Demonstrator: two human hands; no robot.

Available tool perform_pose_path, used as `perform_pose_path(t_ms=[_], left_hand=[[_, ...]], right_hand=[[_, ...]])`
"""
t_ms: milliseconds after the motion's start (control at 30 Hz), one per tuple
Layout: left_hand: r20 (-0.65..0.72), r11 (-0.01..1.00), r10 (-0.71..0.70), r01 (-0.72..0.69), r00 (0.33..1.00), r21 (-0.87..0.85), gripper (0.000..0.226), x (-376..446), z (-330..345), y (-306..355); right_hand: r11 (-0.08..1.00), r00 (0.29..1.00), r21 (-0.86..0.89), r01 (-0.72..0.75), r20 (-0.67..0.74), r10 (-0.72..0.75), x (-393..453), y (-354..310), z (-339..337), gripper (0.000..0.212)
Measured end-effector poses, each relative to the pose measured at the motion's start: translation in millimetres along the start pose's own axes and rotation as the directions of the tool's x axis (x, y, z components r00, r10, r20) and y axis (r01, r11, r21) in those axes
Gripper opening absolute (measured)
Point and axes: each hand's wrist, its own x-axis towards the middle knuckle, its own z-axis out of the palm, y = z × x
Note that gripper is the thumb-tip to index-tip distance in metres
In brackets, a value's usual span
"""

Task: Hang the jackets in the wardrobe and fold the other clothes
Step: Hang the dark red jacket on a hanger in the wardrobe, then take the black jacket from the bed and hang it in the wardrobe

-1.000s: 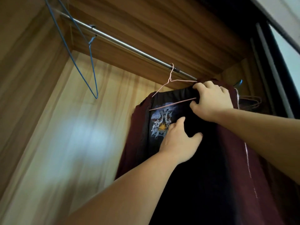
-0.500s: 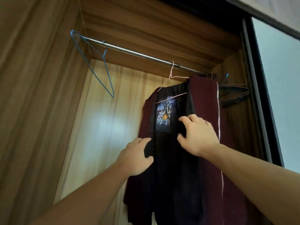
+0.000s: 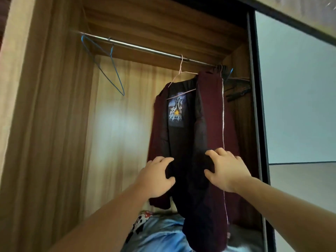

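At the rail: jacket is hung on a pink hanger at the right of the wardrobe.
Hidden: the jacket's right side is cut by the door frame; dark hangers behind it are hard to make out.
Label: a printed patch is seen inside; no writing can be read.
Hands: left hand and right hand are held apart, fingers loosely spread over the lower front; contact cannot be told.
Change: both hands have been lowered from chest height.
Elsewhere: blue hanger, bedding.
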Motion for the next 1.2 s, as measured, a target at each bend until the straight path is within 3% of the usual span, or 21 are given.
perform_pose_path(t_ms=[267,533,833,1067,1200], left_hand=[[0.157,0.977,0.210,-0.202,0.965,-0.064,0.065,-52,44,-16],[0.268,0.900,0.415,-0.349,0.869,-0.260,0.066,-112,82,-23],[0.149,0.669,0.682,-0.528,0.716,-0.523,0.061,-186,46,67],[0.224,0.604,0.764,-0.548,0.605,-0.579,0.061,-293,21,107],[0.183,0.435,0.883,-0.603,0.433,-0.669,0.062,-383,-3,140]], right_hand=[[0.968,0.965,-0.141,-0.208,0.134,0.227,-94,-6,4,0.065],[0.841,0.843,-0.343,-0.419,0.198,0.500,-202,-63,-11,0.069],[0.646,0.719,-0.488,-0.587,0.051,0.693,-321,-125,-123,0.065],[0.433,0.539,-0.513,-0.741,-0.071,0.839,-474,-210,-209,0.065],[0.192,0.301,-0.483,-0.854,-0.158,0.940,-582,-284,-240,0.066]])
